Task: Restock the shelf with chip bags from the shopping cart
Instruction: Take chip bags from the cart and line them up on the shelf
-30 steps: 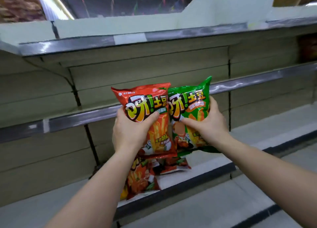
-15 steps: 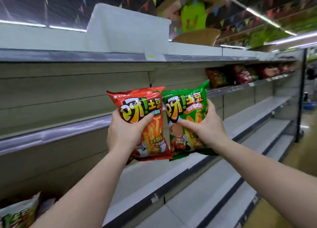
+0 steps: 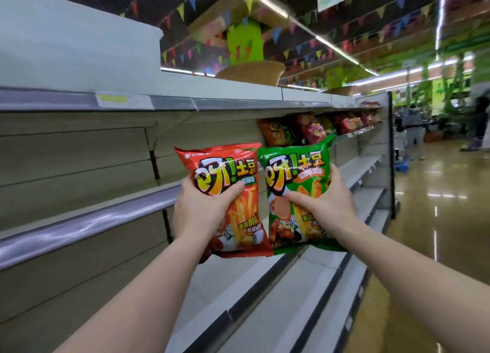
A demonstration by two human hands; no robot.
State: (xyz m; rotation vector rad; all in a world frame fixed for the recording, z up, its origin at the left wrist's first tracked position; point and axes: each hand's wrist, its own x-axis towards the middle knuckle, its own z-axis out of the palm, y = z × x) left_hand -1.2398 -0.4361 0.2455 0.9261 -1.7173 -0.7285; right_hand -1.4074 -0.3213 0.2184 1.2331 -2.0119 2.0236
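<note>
I hold two chip bags upright and side by side in front of the shelving. My left hand (image 3: 202, 213) grips the red chip bag (image 3: 228, 172) at its left edge, thumb across the front. My right hand (image 3: 324, 206) grips the green chip bag (image 3: 294, 167) at its right edge, thumb on the front. The bags' inner edges touch. Behind them runs the bare middle shelf (image 3: 87, 222) with its grey metal rail. The shopping cart is out of view.
Several chip bags (image 3: 297, 130) stand on the same shelf level farther right. Lower shelves (image 3: 305, 286) step out toward the aisle below my arms. The glossy aisle floor (image 3: 437, 220) opens on the right, with a person (image 3: 413, 130) standing far down it.
My view has swung right along the aisle, and the bags lying on the lower shelf have left the frame. Both hands keep the same grip on the two bags.
</note>
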